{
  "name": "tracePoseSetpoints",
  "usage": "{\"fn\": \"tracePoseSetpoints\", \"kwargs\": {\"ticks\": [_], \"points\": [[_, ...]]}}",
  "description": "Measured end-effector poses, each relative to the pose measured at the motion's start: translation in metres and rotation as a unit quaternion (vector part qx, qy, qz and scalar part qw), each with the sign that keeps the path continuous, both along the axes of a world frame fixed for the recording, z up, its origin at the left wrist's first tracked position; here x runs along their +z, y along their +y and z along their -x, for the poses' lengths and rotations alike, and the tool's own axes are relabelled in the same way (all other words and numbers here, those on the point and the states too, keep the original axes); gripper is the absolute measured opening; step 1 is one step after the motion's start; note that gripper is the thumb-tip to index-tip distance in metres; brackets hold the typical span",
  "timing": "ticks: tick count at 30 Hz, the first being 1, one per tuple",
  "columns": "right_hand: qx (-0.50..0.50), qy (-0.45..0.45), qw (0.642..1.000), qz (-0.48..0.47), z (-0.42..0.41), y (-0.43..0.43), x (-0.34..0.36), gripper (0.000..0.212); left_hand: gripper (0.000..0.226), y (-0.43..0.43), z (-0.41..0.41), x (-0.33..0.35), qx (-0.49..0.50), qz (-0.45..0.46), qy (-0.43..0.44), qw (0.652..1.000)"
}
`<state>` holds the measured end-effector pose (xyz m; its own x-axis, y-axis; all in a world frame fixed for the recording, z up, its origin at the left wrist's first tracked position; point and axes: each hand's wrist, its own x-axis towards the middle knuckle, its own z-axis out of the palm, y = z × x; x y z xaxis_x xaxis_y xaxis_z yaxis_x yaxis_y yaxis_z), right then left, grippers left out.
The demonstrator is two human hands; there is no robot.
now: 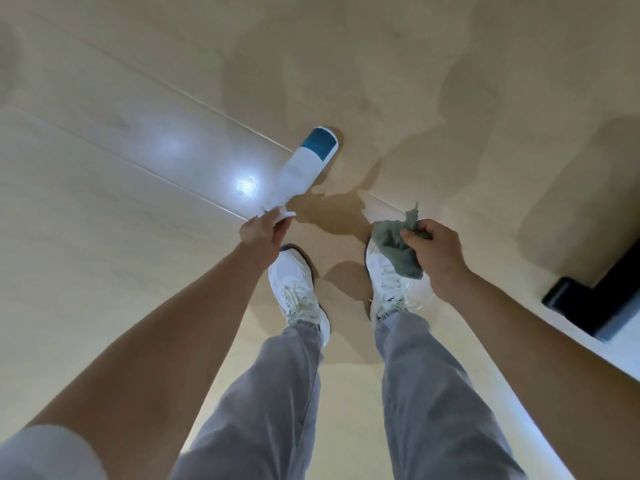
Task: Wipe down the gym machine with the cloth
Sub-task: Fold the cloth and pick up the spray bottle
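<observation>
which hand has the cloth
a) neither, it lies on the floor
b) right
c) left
b: the right hand grips the cloth, while the left hand holds a bottle.

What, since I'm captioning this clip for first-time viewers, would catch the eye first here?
The white bottle with a blue band stands out, dangling at centre from the left hand, which grips its top above the pale floor. Just right of it, the right hand clutches a crumpled grey-green cloth over a white shoe.
</observation>
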<state>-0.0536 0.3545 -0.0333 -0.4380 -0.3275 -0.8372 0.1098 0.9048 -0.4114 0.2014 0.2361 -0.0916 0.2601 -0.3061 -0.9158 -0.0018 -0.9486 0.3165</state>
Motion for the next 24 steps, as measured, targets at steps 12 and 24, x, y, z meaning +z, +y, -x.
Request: {"fn": "tracePoseSetpoints", "kwargs": {"ticks": [12, 24], "points": [[-0.164, 0.030, 0.985, 0.045, 0.093, 0.028, 0.082, 0.010, 0.016, -0.052, 0.187, 0.070, -0.506, 0.148, -0.054, 0.848], [-0.272, 0.053, 0.960, 0.035, 0.191, 0.099, 0.075, 0.013, 0.027, 0.013, 0.390, 0.036, -0.767, 0.249, 0.027, 0.591]]}}
